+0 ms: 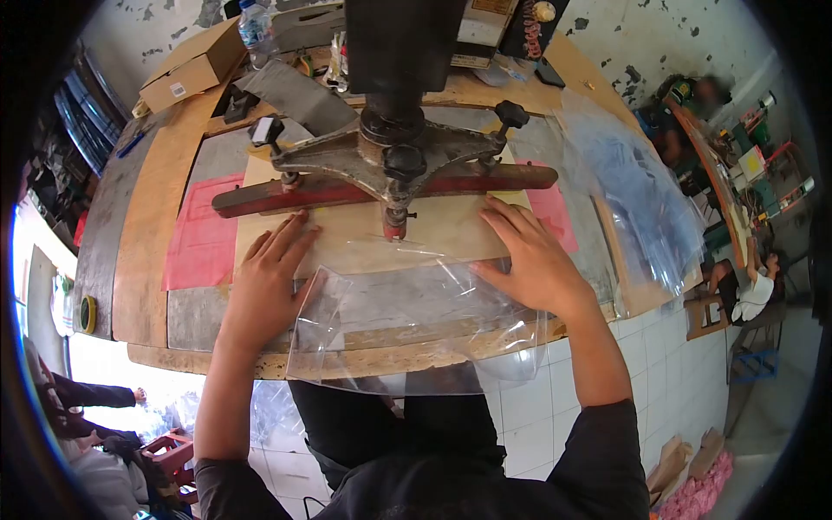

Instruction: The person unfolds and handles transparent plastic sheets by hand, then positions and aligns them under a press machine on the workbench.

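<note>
My left hand (273, 282) lies flat with fingers spread on the left part of a cream sheet (347, 247), its fingertips close to a long red-edged press bar (329, 198). On the right, my right hand (533, 260) rests open on the sheet, fingertips just below the bar. Between my hands a clear plastic sheet (416, 321) spreads over the table and hangs past its front edge. The bar hangs from a dark metal press head (390, 147) with black knobs. Pink sheets (204, 234) show at both sides under the cream one.
A stack of clear plastic sheets (637, 199) lies to the right. At the back are a cardboard box (195, 69), a water bottle (255, 30) and a phone (549, 73). A tape roll (87, 314) sits at the left edge. Other people are at both sides.
</note>
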{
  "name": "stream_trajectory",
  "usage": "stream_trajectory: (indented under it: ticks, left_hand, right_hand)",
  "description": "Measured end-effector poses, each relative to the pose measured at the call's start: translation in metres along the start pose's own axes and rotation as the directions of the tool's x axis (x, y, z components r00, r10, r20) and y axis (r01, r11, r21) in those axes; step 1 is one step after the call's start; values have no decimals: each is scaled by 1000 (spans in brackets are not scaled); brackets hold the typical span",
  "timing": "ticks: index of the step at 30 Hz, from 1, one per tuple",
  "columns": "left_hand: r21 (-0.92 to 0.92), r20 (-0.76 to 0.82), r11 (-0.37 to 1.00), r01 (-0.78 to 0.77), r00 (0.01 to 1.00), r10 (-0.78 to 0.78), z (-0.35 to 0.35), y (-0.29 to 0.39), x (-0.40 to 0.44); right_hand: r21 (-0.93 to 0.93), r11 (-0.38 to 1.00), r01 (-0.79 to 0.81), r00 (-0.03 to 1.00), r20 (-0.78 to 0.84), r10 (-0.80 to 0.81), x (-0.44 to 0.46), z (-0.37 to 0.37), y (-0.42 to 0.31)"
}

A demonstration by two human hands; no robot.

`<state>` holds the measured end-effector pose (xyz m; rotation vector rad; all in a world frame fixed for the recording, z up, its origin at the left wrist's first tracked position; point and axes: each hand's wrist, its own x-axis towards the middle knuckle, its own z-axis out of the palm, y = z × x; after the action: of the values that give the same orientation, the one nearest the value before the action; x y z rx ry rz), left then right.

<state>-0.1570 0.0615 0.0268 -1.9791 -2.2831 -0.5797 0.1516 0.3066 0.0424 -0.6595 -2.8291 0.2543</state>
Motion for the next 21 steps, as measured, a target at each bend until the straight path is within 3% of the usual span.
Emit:
stream_trajectory:
  ticks: [21]
  left_hand:
    - [10,47,998,56,997,-57,-8,11,8]
  right_hand:
    - [-46,998,-31,999,24,32,7,-6,-7]
